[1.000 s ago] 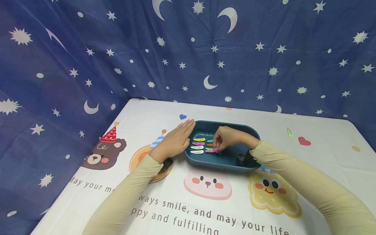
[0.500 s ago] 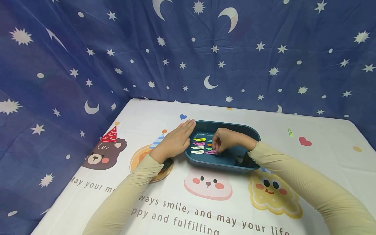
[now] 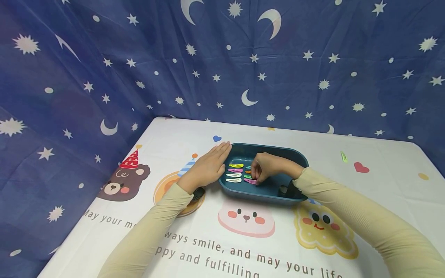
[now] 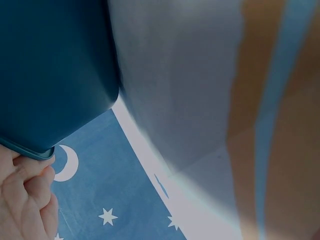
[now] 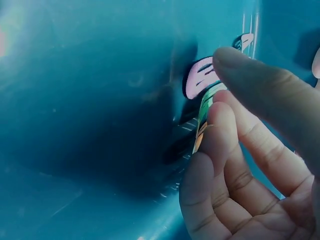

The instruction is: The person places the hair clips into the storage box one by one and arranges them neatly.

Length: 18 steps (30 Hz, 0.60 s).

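In the head view, my left hand (image 3: 206, 168) rests against the left end of a dark teal tray (image 3: 264, 197), its fingers straight along the rim. My right hand (image 3: 269, 166) reaches inside, thumb and fingertips pinching the end of a pink snap hair clip (image 3: 249, 181) low against the tray floor. Just behind that clip lie a green clip (image 3: 248, 177), an orange clip (image 3: 248, 172) and a blue clip (image 3: 248, 167), partly hidden by the fingers. To their left runs another column: yellow clip (image 3: 236, 165), pink clip (image 3: 235, 170) and two whitish clips (image 3: 233, 180).
A lone light green clip (image 3: 343, 156) lies on the white printed tablecloth (image 3: 382, 200), right of the tray. Behind the table hangs a blue curtain (image 3: 222, 58) with moons and stars. A dark strap (image 3: 293, 189) on the right wrist dips inside the tray's right end.
My right hand has shifted slightly toward me with the pink clip, which now lies a little nearer the tray's front, more apart from the green one. The left hand stays put.
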Each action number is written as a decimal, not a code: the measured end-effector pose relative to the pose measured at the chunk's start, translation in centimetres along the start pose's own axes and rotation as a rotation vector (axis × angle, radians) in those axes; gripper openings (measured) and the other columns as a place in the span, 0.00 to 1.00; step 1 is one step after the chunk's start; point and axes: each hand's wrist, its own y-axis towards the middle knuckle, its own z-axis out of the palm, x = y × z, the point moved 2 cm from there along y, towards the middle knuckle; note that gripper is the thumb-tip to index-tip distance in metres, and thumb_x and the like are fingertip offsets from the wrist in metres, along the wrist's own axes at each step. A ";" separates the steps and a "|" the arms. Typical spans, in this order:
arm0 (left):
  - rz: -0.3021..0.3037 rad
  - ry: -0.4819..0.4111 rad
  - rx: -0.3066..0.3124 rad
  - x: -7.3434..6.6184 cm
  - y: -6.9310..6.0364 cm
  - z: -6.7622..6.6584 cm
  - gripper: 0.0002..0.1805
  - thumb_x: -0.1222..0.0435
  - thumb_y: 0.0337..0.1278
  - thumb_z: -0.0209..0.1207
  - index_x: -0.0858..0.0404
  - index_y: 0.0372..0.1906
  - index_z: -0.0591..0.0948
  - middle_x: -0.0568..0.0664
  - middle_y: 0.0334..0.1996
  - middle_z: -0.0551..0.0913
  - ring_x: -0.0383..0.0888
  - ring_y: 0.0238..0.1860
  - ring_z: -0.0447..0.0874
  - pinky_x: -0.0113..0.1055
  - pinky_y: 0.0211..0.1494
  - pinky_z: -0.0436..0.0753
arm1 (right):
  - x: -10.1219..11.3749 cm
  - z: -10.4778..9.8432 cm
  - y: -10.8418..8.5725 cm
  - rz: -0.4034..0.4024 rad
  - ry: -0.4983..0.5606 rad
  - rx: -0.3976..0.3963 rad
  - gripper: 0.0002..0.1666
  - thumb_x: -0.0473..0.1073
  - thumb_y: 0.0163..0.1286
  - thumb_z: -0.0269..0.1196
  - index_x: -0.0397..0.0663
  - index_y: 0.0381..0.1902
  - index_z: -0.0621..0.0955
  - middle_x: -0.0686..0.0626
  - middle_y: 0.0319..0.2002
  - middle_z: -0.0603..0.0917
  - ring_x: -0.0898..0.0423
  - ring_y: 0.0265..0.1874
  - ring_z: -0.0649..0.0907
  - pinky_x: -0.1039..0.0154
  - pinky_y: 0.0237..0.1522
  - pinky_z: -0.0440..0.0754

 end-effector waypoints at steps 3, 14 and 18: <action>-0.001 -0.002 0.001 0.0 0.0 -0.1 0.34 0.61 0.68 0.40 0.63 0.74 0.45 0.52 0.76 0.44 0.45 0.77 0.39 0.39 0.78 0.45 | 0.0 -0.1 0.0 0.001 0.008 0.006 0.07 0.33 0.47 0.72 0.40 0.25 0.84 0.53 0.21 0.82 0.66 0.21 0.77 0.74 0.26 0.78; 0.002 0.008 -0.005 0.1 0.0 0.0 0.34 0.61 0.67 0.40 0.63 0.74 0.45 0.52 0.76 0.44 0.45 0.77 0.39 0.38 0.78 0.46 | -0.8 -0.4 -0.4 -0.011 0.122 0.040 0.08 0.30 0.48 0.71 0.37 0.29 0.84 0.48 0.24 0.84 0.65 0.23 0.77 0.72 0.28 0.80; -0.001 0.012 -0.003 0.1 0.1 0.1 0.34 0.61 0.67 0.40 0.63 0.75 0.45 0.51 0.76 0.44 0.45 0.77 0.39 0.38 0.78 0.45 | -1.1 -0.5 -0.5 0.012 0.176 0.058 0.09 0.29 0.48 0.71 0.35 0.30 0.84 0.48 0.25 0.84 0.64 0.23 0.77 0.73 0.28 0.80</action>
